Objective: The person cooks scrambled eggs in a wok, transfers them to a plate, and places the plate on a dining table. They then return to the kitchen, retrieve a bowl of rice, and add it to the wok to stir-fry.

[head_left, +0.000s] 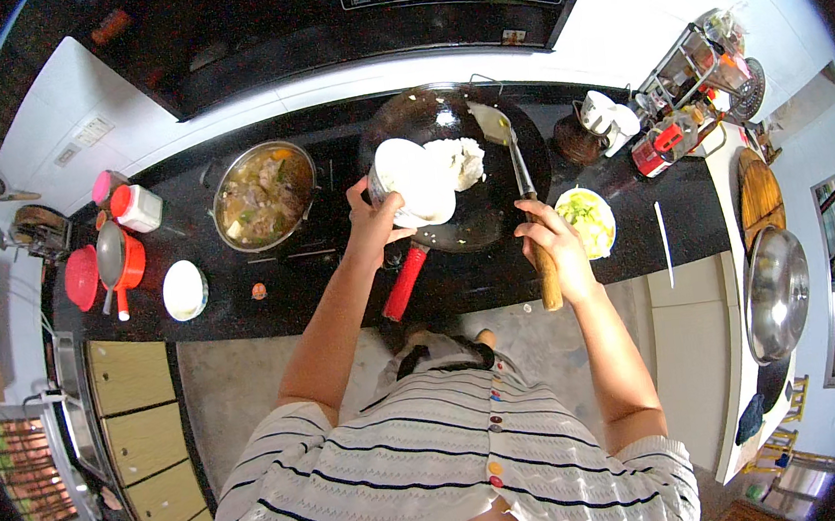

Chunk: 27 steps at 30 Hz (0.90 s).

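My left hand (pixel 377 226) grips a white bowl (pixel 412 183), tilted over a dark wok (pixel 394 122) with a red handle (pixel 406 284). A clump of white rice (pixel 455 163) lies in the wok beside the bowl's rim. Wrapped round the wooden handle of a spatula (pixel 523 172) is my right hand (pixel 554 237); the spatula's metal blade rests against the wok's far right side. Just right of that hand stands a bowl of chopped pale-green vegetables (pixel 593 223).
Left of the wok, a wide pot of stew (pixel 264 197) sits on the black counter. Farther left are a small white bowl (pixel 185 290), a red saucepan (pixel 124 259) and lidded jars (pixel 137 207). At right stand a rack (pixel 682 64), a red-lidded jar (pixel 663 146) and a large metal lid (pixel 777 293).
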Motion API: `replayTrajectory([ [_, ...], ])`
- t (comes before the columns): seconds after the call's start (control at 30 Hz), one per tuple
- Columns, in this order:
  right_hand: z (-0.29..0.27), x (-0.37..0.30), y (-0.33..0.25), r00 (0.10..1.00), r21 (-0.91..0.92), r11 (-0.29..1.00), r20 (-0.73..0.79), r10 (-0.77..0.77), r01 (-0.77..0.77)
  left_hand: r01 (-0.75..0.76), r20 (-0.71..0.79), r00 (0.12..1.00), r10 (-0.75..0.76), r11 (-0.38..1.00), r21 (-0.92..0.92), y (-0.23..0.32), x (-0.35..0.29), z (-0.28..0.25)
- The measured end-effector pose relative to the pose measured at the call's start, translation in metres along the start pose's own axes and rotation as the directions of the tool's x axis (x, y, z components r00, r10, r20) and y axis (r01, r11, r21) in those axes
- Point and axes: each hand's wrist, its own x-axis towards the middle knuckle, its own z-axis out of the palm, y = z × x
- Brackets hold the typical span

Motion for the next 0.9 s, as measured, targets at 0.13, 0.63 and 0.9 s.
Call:
replayTrajectory([
  [0.13,-0.011,0.0,-0.002,0.958,0.574,0.795,-0.061,0.28,-0.196,-0.023,0.031,0.999,0.024,0.999,-0.043,-0.002,-0.003,-0.007],
  [0.63,-0.009,-0.049,-0.085,0.839,-0.198,0.848,-0.152,-0.522,0.491,-0.108,0.246,0.953,0.178,0.956,-0.272,-0.026,0.008,-0.017],
  [0.9,0.008,-0.059,-0.056,0.848,-0.122,0.862,-0.158,-0.506,0.492,-0.092,0.227,0.961,0.158,0.956,-0.278,-0.02,0.007,-0.005],
])
